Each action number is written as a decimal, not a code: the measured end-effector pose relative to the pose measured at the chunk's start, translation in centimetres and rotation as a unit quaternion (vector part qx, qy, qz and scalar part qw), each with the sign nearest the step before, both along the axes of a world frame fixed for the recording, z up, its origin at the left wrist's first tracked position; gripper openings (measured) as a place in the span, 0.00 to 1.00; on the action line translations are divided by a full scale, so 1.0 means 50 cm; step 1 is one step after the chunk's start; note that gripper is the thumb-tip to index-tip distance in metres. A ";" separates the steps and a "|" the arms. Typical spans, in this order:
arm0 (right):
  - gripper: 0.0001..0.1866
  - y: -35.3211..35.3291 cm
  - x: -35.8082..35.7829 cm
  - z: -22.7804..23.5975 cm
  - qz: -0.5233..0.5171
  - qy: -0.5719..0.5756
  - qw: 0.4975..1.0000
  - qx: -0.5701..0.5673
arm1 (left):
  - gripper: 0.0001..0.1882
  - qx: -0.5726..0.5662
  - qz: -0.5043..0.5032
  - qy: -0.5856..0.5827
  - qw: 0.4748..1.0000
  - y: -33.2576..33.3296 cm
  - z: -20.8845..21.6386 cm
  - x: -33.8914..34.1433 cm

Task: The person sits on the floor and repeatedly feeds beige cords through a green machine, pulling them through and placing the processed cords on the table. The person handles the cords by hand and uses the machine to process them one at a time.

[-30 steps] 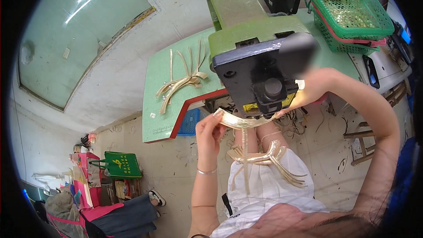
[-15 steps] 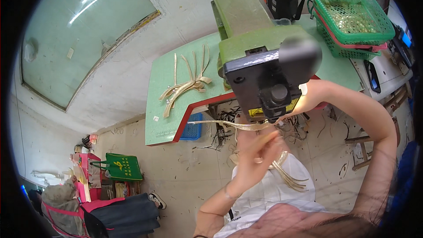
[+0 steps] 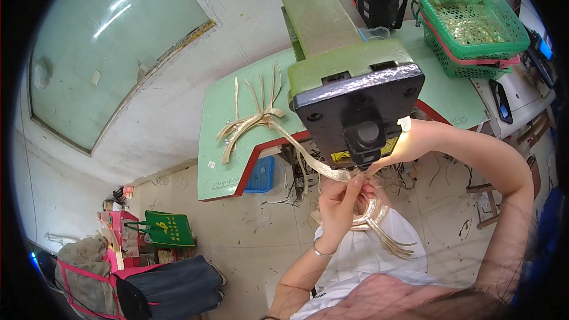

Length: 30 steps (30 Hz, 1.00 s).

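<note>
Green table point(image 3: 213, 115), green machine point(image 3: 355, 71), two hands on it, gold strap

Gold strips point(image 3: 246, 124) on table's left part. Machine head overhangs lap; second gold piece point(image 3: 379, 228) lies there. Right hand point(image 3: 409, 142) beside head, partly hidden, grip can't tell. Left hand point(image 3: 341, 201) nearly closed, pinching strap point(image 3: 320, 165) just below machine's tip; strap's tail crosses table edge.

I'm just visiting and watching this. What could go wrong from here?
The fingers of the left hand are close beneath the machine's black head, so they might get pinched if it moves.

The right hand is partly hidden behind that head, so a slip there could be hard to spot.

The gold strap trails over the edge of the green table and might snag.
</note>
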State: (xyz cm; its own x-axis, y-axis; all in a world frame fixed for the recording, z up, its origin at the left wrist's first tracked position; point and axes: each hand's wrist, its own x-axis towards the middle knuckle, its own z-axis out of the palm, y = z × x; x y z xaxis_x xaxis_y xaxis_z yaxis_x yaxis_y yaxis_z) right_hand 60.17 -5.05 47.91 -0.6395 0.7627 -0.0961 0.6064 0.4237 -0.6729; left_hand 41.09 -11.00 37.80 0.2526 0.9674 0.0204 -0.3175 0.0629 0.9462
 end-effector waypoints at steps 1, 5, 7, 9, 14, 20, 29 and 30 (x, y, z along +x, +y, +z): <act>0.27 -0.001 0.000 0.004 -0.002 0.003 1.000 -0.003 | 0.14 0.002 0.011 -0.002 1.000 0.000 -0.002 -0.009; 0.25 -0.021 0.002 -0.040 -0.049 0.115 0.987 0.099 | 0.14 -0.003 0.029 0.010 1.000 0.010 0.003 -0.055; 0.21 -0.035 -0.006 -0.065 -0.085 0.051 0.994 0.047 | 0.14 -0.009 0.036 0.024 0.999 0.025 -0.014 -0.081; 0.23 -0.058 -0.028 -0.093 -0.082 0.019 0.989 0.119 | 0.15 -0.028 0.029 0.028 0.999 0.027 -0.027 -0.110; 0.12 -0.127 -0.111 -0.188 -0.067 0.278 0.902 0.322 | 0.15 -0.119 -0.234 0.051 0.963 -0.013 -0.053 -0.121; 0.10 -0.138 -0.032 -0.074 -0.101 0.174 0.973 -0.115 | 0.12 0.109 -0.115 0.286 0.945 -0.009 0.062 -0.088; 0.28 -0.143 0.029 -0.049 -0.323 0.386 0.745 -0.437 | 0.08 -0.002 -0.069 0.047 0.997 0.010 0.020 -0.018; 0.29 -0.146 0.041 -0.054 -0.322 0.395 0.739 -0.440 | 0.08 -0.011 -0.069 0.039 0.997 0.011 0.021 -0.012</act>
State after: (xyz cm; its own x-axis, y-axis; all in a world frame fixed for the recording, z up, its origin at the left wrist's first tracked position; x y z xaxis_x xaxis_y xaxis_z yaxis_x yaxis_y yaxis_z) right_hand 62.21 -12.34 45.21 -0.2931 0.7984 -0.5260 -0.2386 -0.5938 -0.7684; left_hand 40.47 -10.45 38.86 0.3837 0.9231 -0.0249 -0.2292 0.1213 0.9658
